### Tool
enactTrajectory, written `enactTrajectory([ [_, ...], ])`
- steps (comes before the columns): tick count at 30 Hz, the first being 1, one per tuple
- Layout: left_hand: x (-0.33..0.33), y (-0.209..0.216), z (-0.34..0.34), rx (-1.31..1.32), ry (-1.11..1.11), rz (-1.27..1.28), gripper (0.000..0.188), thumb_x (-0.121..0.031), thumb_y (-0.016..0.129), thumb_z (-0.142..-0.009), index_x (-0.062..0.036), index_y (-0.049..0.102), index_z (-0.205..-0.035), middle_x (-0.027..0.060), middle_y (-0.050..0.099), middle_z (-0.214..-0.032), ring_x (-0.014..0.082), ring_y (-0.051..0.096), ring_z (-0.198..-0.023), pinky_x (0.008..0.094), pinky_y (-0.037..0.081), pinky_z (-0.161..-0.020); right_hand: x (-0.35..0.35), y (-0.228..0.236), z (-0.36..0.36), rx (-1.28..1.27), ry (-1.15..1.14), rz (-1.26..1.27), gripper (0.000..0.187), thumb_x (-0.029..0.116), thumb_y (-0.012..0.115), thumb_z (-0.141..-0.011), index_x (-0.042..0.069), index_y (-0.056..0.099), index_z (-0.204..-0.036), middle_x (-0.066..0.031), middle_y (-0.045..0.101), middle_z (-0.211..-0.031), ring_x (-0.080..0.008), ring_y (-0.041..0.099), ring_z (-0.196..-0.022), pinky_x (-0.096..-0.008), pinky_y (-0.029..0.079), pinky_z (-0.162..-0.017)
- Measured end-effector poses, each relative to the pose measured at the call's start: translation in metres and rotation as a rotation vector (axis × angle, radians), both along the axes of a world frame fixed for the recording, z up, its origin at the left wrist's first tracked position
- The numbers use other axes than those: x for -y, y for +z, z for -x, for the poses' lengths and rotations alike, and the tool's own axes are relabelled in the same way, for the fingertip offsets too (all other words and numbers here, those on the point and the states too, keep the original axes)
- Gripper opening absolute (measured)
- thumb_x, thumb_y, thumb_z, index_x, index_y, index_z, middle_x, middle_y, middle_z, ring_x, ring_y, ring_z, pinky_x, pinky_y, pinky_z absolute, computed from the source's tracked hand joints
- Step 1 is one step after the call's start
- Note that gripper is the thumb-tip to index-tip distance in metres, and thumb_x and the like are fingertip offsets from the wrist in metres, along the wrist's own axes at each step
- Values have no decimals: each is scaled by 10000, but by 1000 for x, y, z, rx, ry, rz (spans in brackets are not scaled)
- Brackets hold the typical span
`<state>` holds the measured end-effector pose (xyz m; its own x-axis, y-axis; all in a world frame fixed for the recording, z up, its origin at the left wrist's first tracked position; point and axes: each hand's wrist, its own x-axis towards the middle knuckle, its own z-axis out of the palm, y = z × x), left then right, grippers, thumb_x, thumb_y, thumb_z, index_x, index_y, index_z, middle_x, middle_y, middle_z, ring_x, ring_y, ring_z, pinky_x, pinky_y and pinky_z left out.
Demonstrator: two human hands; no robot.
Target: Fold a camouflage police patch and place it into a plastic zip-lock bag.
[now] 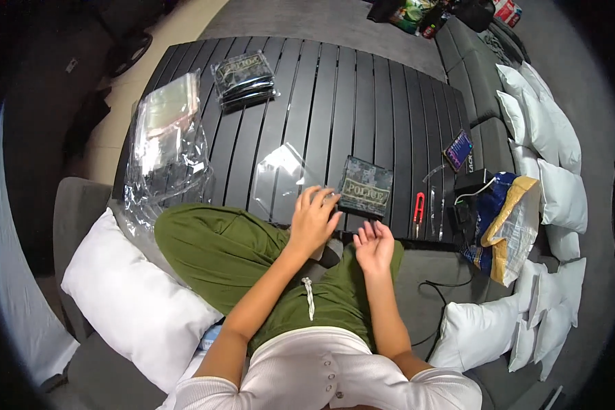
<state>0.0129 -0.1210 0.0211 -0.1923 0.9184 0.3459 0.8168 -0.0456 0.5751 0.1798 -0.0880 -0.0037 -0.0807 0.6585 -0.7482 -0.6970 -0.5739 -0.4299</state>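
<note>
A dark, square camouflage-patterned item [365, 186] with a lettered panel across it lies near the front edge of the black slatted table [307, 102]. It may be a single piece or a stack. At its left side, my left hand [313, 217] has its fingers apart and holds nothing, fingertips close to the item. My right hand [374, 249] is at the item's lower edge, palm partly up, its fingers loosely parted and nothing in them. Just beyond my left hand, a clear plastic bag [280, 174] lies flat on the slats.
Similar dark items in clear wrap form a stack [246, 78] at the far left. Clear bags [171, 137] overhang the table's left edge. A red thread snipper [419, 208], a lit phone [458, 150] and a blue-gold sack [509, 225] are on the right. White pillows [133, 301] flank me.
</note>
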Motion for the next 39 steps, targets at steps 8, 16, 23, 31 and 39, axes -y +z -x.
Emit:
enactTrajectory([
  [8, -27, -30, 1, 38, -240, -38, 328, -90, 623, -748, -107, 570, -1071, 108, 480, -1248, 312, 461, -1151, 388, 408, -927, -20, 2, -30, 1356, 432, -1073, 471, 42, 623, -752, 43, 470, -1198, -113, 390, -1272, -241, 433, -1123, -324, 358, -916],
  [16, -29, -38, 3, 111, -240, -9, 251, -98, 610, -790, -83, 578, -1039, 102, 516, -1210, 289, 558, -1021, 366, 488, -791, -38, -6, -32, 1448, 546, -1308, 275, 56, 658, -746, 41, 577, -1008, -148, 446, -1227, -301, 500, -1081, -371, 435, -861],
  [23, -28, -41, 5, 215, -192, -19, 187, -100, 619, -797, -46, 589, -973, 102, 550, -1157, 298, 580, -971, 364, 495, -760, -37, -7, -32, 1391, 471, -1291, 167, 54, 656, -775, 13, 596, -925, -131, 508, -1139, -247, 577, -907, -320, 487, -739],
  [31, -29, -48, 5, 266, -174, -62, 147, -98, 628, -786, -32, 587, -911, 109, 559, -1134, 301, 599, -879, 352, 500, -708, -37, -9, -31, 1307, 447, -1304, 156, 22, 639, -771, -4, 609, -922, -133, 562, -1058, -253, 584, -896, -326, 487, -750],
  [39, -28, -42, 4, 210, -179, -65, 173, -111, 620, -782, -55, 579, -941, 94, 519, -1198, 290, 580, -956, 353, 503, -725, -35, -11, -31, 1352, 469, -1374, 185, 0, 645, -741, -4, 611, -923, -129, 582, -1010, -284, 570, -923, -343, 463, -797],
])
